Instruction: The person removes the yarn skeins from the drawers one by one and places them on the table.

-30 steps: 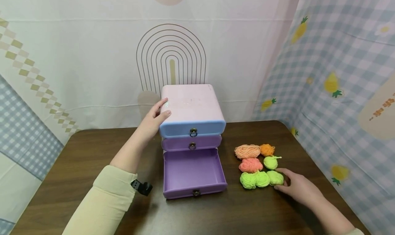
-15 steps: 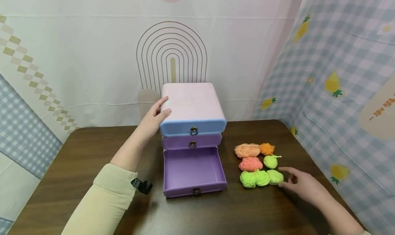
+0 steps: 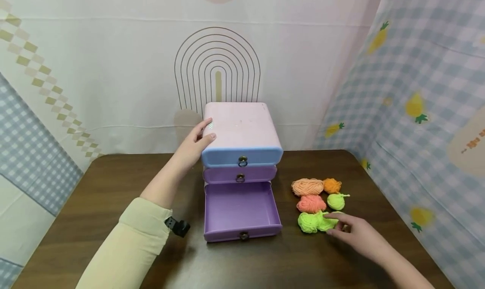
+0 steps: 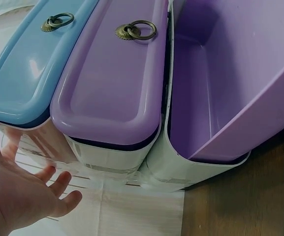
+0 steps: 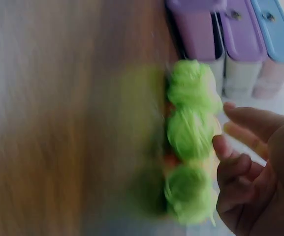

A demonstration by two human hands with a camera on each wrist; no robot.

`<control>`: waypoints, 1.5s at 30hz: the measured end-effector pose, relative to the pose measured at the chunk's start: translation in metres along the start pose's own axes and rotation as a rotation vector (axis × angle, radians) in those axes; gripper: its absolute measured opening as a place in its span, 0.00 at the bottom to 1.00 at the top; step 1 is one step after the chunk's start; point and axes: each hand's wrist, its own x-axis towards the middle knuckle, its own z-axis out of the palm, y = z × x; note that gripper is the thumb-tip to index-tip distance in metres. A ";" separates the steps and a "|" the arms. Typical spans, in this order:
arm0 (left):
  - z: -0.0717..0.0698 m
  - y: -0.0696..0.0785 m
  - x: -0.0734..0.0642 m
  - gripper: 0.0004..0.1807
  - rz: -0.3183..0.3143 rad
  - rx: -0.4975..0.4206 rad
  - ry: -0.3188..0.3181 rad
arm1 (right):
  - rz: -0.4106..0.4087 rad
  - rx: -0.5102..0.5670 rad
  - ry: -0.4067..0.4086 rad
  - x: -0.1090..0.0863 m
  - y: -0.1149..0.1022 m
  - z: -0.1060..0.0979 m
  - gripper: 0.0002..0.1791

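Observation:
My left hand (image 3: 191, 148) rests on the left edge of the pink-topped drawer unit (image 3: 246, 124), thumb and a finger on top; other fingers extend down beside it in the left wrist view. Its blue top drawer (image 3: 221, 157) and purple middle drawer (image 3: 219, 175) are closed, while the bottom purple drawer (image 3: 236, 207) is pulled out with nothing inside. My right hand (image 3: 358, 236) hovers at a row of green yarn balls, thumb and fingers apart. It partly covers the right-hand green yarn ball (image 5: 188, 194); fingertips are close to the middle green yarn ball (image 5: 191, 132).
Behind the green row lie a coral yarn ball (image 3: 311, 204), a small lime yarn ball (image 3: 335, 202), a peach yarn skein (image 3: 307, 186) and an orange yarn ball (image 3: 332, 185). Patterned cloth (image 3: 125, 70) hangs behind the brown table (image 3: 129, 171).
My right hand drew slightly back from the right-hand green yarn ball, then moved left over it toward the middle one. My left hand stayed on the drawer unit. The head view shifted a little.

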 end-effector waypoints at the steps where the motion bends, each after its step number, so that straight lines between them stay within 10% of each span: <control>1: 0.000 0.000 0.000 0.34 -0.005 -0.003 0.000 | -0.024 0.019 -0.013 0.001 -0.003 0.003 0.24; 21: 0.001 0.000 0.001 0.34 -0.002 -0.003 0.010 | -0.146 0.262 -0.303 0.010 -0.043 0.059 0.21; 45: 0.002 0.006 -0.001 0.34 -0.065 -0.027 -0.013 | -0.262 0.297 -0.364 0.031 -0.088 0.110 0.25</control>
